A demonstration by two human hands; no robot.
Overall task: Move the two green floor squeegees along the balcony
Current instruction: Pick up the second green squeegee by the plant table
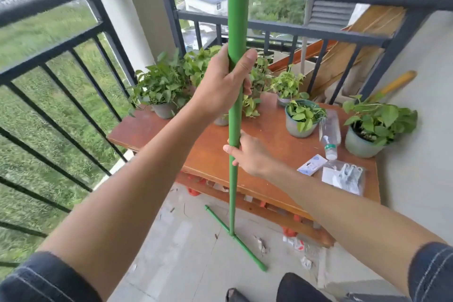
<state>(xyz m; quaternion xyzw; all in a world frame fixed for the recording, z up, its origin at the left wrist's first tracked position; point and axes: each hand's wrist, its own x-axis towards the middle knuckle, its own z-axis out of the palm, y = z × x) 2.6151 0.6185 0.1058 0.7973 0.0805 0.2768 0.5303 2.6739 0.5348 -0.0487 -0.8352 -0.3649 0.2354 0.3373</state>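
One green floor squeegee (236, 19) stands upright in front of me, its long pole running out of the top of the view. Its green crossbar head (235, 238) rests on the grey balcony floor, slanting from upper left to lower right. My left hand (225, 81) is wrapped around the pole at about mid height. My right hand (250, 152) grips the same pole lower down, fingers curled round it from the right. A second squeegee is not in view.
A low wooden table (203, 152) with several potted plants (301, 117), a clear bottle (329, 135) and packets stands just behind the squeegee. Dark metal railing (73, 41) runs along the left and back. Wooden planks (367, 32) lean at the right. Litter (291, 240) lies under the table.
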